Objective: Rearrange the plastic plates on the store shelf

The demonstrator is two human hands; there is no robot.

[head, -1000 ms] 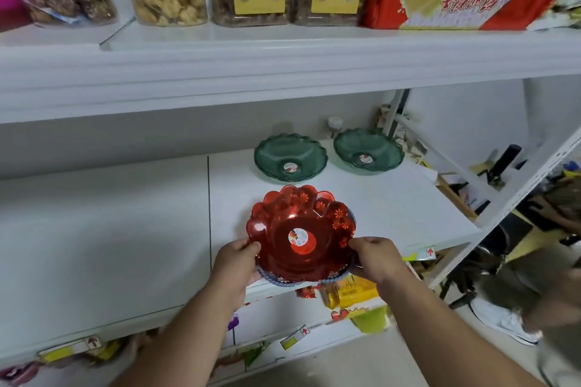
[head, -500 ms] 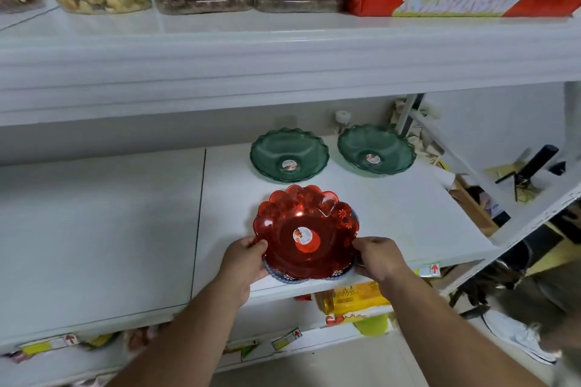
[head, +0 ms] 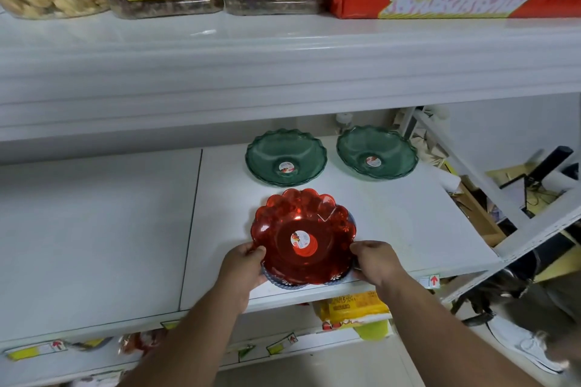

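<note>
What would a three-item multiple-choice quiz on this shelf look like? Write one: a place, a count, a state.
1. Where is the red plate?
A. front edge of the shelf
B. against the back wall
C. top shelf

2. How many green plates lie behind it?
A. one
B. two
C. four

3. How is the red plate held?
A. left hand only
B. untouched
C. both hands

Key: 1 A, it sits near the shelf lip; 2 B, two side by side; 3 C, left hand and right hand grip opposite rims.
</note>
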